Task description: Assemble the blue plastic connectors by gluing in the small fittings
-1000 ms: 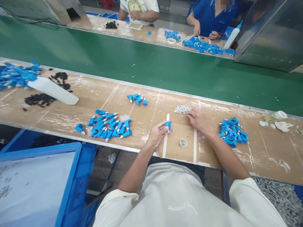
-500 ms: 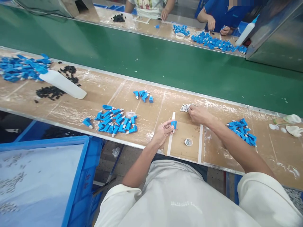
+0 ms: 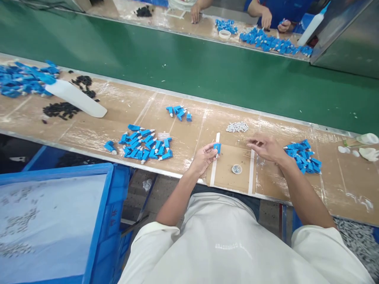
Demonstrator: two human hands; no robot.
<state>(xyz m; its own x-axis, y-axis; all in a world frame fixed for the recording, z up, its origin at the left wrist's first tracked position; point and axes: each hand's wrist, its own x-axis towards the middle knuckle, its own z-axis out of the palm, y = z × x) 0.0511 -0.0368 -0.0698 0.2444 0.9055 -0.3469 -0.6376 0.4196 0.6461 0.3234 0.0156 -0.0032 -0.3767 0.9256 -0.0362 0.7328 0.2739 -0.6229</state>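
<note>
My left hand [image 3: 205, 158] is closed on a small blue plastic part with a white tip [image 3: 217, 148], held over the left tape strip of a cardboard sheet [image 3: 227, 179]. My right hand [image 3: 265, 146] hovers above the right tape strip, fingers apart, with nothing visible in them. Just below its fingertips lies a thin stick [image 3: 249, 156]. A pile of small whitish pieces [image 3: 237, 127] sits beyond the sheet, and one loose piece [image 3: 238, 141] lies nearer. On the sheet stands a small round cup [image 3: 236, 169] with metallic bits inside.
Blue parts lie in piles left [image 3: 145, 144] and right [image 3: 303, 157]. A white bottle [image 3: 77, 98] lies by black pieces [image 3: 62, 110]. Beyond runs a green conveyor belt [image 3: 177, 71], with co-workers' hands [image 3: 266, 19] across it. A blue crate [image 3: 111, 173] stands lower left.
My right hand has moved from the whitish pile toward me and to the right, its fingers now apart. A loose whitish piece now shows near the sheet. The left hand still holds the blue part.
</note>
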